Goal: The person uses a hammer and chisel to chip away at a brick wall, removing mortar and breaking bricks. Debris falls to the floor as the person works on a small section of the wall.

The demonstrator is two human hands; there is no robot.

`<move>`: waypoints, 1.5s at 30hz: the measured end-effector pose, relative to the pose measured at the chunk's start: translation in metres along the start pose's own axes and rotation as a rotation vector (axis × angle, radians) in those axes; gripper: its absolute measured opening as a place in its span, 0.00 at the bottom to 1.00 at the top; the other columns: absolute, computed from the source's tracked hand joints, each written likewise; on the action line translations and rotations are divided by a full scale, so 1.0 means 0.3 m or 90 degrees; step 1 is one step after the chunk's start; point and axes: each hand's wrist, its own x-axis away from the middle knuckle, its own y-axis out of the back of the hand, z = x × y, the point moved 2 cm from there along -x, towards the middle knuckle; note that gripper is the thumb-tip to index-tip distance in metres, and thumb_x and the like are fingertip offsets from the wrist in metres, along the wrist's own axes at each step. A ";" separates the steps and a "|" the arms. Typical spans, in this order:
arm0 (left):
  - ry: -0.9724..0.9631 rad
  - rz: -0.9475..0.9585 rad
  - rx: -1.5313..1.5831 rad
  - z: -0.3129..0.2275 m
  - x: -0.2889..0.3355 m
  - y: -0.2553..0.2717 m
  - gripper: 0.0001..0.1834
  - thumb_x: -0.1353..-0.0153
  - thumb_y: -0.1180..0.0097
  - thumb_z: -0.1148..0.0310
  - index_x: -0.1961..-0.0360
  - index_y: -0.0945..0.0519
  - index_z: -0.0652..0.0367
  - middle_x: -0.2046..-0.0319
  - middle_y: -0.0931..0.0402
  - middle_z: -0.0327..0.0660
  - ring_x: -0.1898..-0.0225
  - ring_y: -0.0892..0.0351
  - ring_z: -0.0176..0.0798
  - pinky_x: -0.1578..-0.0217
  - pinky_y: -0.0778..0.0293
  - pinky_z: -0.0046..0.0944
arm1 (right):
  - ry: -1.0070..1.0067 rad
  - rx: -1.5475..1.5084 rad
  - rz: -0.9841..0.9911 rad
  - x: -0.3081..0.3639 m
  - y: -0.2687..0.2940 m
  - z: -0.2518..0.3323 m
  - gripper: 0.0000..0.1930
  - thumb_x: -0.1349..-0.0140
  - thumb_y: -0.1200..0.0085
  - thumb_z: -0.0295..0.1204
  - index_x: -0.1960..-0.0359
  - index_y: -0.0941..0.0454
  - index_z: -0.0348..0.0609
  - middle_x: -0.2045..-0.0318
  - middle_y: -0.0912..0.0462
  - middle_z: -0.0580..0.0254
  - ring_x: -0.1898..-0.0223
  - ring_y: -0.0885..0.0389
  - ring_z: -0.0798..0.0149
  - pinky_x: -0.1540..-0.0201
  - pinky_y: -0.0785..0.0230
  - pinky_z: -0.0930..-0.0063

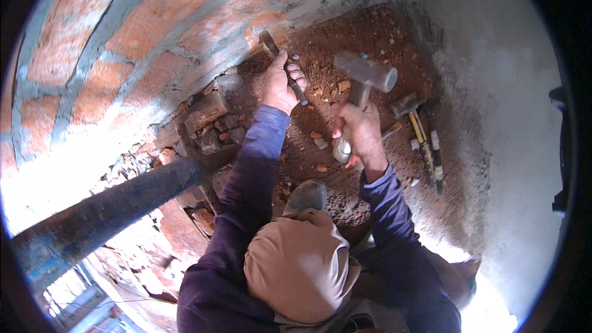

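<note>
My left hand (282, 86) is closed around a dark metal chisel (296, 88), its upper end near the foot of the brick wall (205, 24). To the right, my right hand (361, 128) grips a club hammer (365, 71) by its handle, just below the heavy grey head. The hammer head hangs over the reddish soil (330, 80), apart from the chisel. Below my right fist shows a pale, rounded piece (341, 150), perhaps the handle's end; I cannot tell.
A second hammer (407, 105) with a yellow-and-black handle lies right, beside a black-and-white rod (437, 161). A thick dark pipe (111, 216) slants in from the left. Broken brick and stones (209, 111) line the wall's foot. A grey plastered wall (512, 123) stands right. My bent knee (302, 265) is below.
</note>
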 end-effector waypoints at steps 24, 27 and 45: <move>-0.134 -0.101 -0.036 0.123 -0.160 -0.207 0.12 0.30 0.64 0.61 0.71 0.40 0.50 0.78 0.44 0.33 0.78 0.44 0.33 0.74 0.40 0.41 | 0.374 -0.506 -0.186 0.071 0.249 0.191 0.05 0.40 0.59 0.30 0.72 0.32 0.46 0.84 0.37 0.67 0.82 0.35 0.68 0.76 0.35 0.67; -0.140 -0.099 -0.047 0.123 -0.173 -0.224 0.10 0.30 0.64 0.64 0.71 0.40 0.52 0.77 0.43 0.34 0.77 0.43 0.34 0.72 0.38 0.42 | 0.373 -0.584 -0.217 0.056 0.218 0.118 0.06 0.40 0.58 0.30 0.73 0.32 0.44 0.83 0.35 0.66 0.81 0.32 0.66 0.76 0.33 0.68; -0.142 -0.110 -0.094 0.097 -0.187 -0.222 0.06 0.31 0.64 0.68 0.60 0.34 0.55 0.77 0.43 0.33 0.77 0.39 0.34 0.68 0.30 0.50 | 0.236 -0.318 -0.265 0.009 0.122 0.091 0.06 0.41 0.55 0.27 0.75 0.31 0.43 0.82 0.29 0.63 0.77 0.26 0.64 0.69 0.31 0.64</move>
